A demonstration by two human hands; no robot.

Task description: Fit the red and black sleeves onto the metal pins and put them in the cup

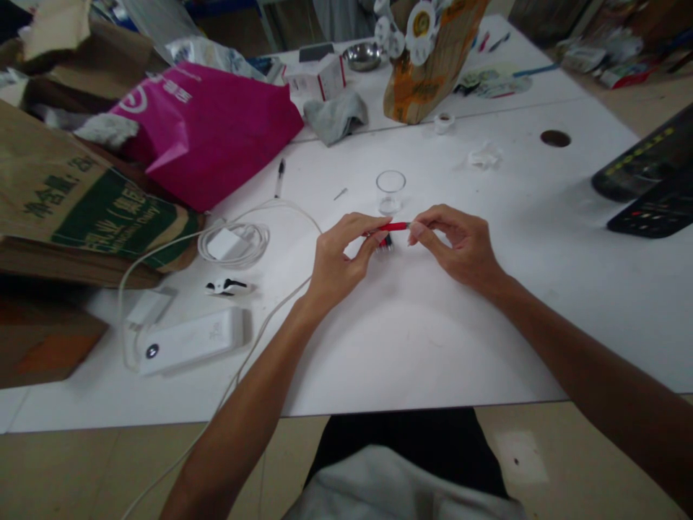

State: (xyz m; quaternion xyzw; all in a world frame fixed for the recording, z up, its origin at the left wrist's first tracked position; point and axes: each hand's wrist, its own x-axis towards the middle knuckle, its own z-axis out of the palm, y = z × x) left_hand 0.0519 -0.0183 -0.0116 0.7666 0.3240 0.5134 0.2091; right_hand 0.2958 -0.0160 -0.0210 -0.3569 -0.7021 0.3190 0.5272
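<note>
My left hand (pixel 346 249) pinches one end of a slim red pen (pixel 395 227), held level above the white table (pixel 433 332). At the pen's other end, the thumb and fingers of my right hand (pixel 455 242) close on its grey tip. Just below and behind the pen lie several small red and black pieces with light tips (pixel 385 244), partly covered by my left fingers; their kind is unclear. A clear glass cup (pixel 390 191) stands just beyond my hands.
Left of my arms are a white power bank (pixel 192 341), a coiled white cable (pixel 263 249), a small white-and-black clip (pixel 228 287) and a black pen (pixel 280 178). A pink bag (pixel 211 130) lies behind them. A dark bottle (pixel 633 170) is at right.
</note>
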